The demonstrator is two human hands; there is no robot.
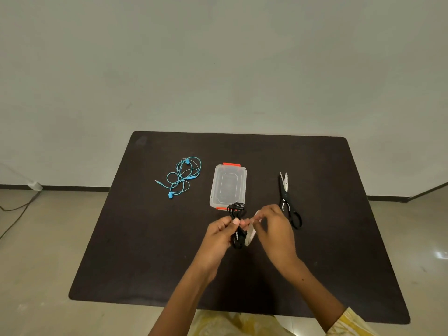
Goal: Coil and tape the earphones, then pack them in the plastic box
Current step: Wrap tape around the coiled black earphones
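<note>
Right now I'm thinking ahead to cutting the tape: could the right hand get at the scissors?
Probably yes. The scissors lie flat on the table just beyond the right hand, with nothing between them. But that hand is pinching the tape, so it would need to let go first.

Black-handled steel scissors (288, 202) lying on dark rectangular table (150, 251); grey cable (17, 209) trailing over beige tiled floor (43, 263).

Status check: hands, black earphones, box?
Left hand grips coiled black earphones. Right hand pinches tape at the coil. Plastic box lidded; blue earphones loose on table; scissors right of the box. Nothing in the way.
</note>
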